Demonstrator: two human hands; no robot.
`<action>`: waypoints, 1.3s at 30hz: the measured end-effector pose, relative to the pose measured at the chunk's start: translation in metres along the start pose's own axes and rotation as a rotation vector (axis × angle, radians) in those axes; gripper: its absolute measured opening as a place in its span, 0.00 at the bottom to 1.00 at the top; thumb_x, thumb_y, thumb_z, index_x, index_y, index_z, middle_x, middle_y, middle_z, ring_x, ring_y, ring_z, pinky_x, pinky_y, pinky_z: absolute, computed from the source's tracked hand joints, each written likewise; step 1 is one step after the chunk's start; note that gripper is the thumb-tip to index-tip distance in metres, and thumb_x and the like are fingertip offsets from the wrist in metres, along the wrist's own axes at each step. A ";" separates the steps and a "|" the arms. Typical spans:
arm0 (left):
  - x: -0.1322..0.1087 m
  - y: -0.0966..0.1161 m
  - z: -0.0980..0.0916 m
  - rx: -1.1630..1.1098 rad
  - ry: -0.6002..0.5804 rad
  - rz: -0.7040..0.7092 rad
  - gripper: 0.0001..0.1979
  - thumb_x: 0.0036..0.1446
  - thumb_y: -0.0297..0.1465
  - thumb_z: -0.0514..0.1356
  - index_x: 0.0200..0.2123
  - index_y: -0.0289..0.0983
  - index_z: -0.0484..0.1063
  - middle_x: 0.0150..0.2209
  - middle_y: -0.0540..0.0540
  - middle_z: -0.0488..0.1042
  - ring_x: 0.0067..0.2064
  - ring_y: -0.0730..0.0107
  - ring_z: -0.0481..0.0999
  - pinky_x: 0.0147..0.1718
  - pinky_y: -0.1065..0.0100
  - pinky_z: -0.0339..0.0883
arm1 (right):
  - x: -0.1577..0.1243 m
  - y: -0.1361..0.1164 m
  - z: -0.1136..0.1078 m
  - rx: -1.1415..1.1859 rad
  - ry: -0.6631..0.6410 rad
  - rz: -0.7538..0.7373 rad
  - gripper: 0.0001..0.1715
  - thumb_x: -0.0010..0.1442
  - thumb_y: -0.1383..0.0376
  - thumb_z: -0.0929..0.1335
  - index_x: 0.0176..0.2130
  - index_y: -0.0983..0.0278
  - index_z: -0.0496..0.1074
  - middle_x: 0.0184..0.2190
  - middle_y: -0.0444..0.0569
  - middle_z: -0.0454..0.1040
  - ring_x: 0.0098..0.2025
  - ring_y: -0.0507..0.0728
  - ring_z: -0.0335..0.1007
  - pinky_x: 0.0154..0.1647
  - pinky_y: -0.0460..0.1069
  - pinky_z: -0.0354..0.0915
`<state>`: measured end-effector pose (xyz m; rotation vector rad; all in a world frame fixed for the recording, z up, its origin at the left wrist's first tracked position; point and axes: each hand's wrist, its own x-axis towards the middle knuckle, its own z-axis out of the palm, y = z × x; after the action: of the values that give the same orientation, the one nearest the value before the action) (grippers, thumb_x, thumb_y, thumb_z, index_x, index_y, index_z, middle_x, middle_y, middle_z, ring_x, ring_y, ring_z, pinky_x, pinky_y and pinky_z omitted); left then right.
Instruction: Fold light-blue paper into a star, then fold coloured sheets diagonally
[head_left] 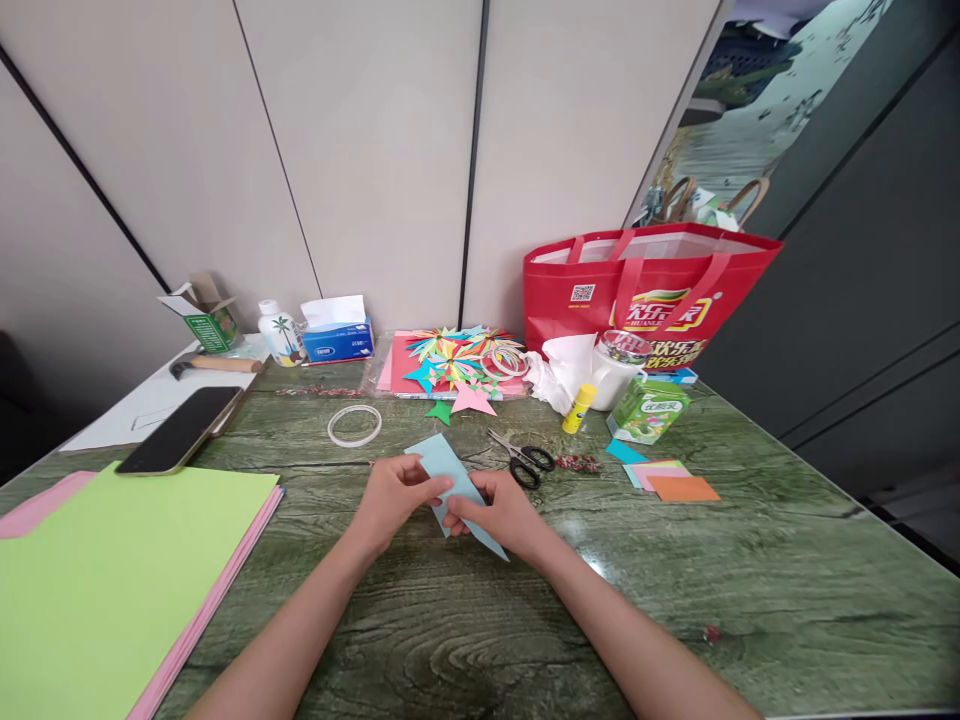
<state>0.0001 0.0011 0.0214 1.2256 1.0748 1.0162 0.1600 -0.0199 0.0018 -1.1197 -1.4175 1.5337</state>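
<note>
A light blue sheet of paper (448,462), folded over on itself, is held slanting above the table in both hands. My left hand (397,500) pinches its left side, thumb on top. On the right side, my right hand (499,510) grips it between thumb and fingers; some fingertips are hidden behind the paper. Just beyond the right hand lie scissors (525,458) with black handles, blades slightly apart. Farther back are a green paper star (440,411) and a pink one (472,398).
Colored sheets (150,570) and a phone (182,430) lie left. Behind are a tape roll (355,426), tissue box (337,341), folded paper stars (457,360), red bag (577,310), glue stick (578,409) and green carton (649,410). Small paper pieces (684,488) lie right.
</note>
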 end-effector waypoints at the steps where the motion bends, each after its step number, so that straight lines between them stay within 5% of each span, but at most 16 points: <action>1: -0.001 -0.001 0.002 0.006 0.017 0.001 0.13 0.37 0.35 0.68 0.25 0.32 0.73 0.22 0.46 0.76 0.23 0.68 0.74 0.24 0.68 0.70 | 0.000 0.000 -0.001 -0.032 -0.008 -0.033 0.09 0.46 0.62 0.69 0.27 0.67 0.71 0.22 0.43 0.74 0.24 0.53 0.70 0.28 0.47 0.66; 6: 0.002 0.004 -0.003 -0.186 0.264 0.137 0.14 0.39 0.35 0.67 0.29 0.33 0.73 0.26 0.48 0.77 0.25 0.69 0.74 0.25 0.69 0.71 | 0.004 0.001 -0.006 -0.097 0.121 -0.118 0.14 0.45 0.62 0.70 0.34 0.66 0.71 0.28 0.44 0.74 0.29 0.53 0.69 0.29 0.47 0.66; 18: -0.001 -0.006 0.004 -0.334 0.034 -0.036 0.12 0.42 0.35 0.67 0.27 0.32 0.75 0.29 0.44 0.79 0.32 0.62 0.78 0.37 0.61 0.72 | 0.005 0.011 -0.003 -0.019 0.203 -0.141 0.18 0.47 0.55 0.70 0.32 0.67 0.71 0.20 0.44 0.72 0.20 0.52 0.69 0.22 0.45 0.66; 39: -0.002 -0.006 0.006 -0.373 0.069 -0.061 0.15 0.40 0.37 0.68 0.29 0.31 0.75 0.30 0.41 0.79 0.33 0.57 0.79 0.38 0.58 0.72 | 0.005 0.007 0.002 0.013 0.288 -0.164 0.17 0.46 0.53 0.71 0.24 0.65 0.72 0.16 0.45 0.72 0.18 0.52 0.67 0.22 0.46 0.65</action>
<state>0.0062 -0.0025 0.0158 0.8565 0.9180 1.1575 0.1570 -0.0164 -0.0053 -1.1356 -1.2671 1.2116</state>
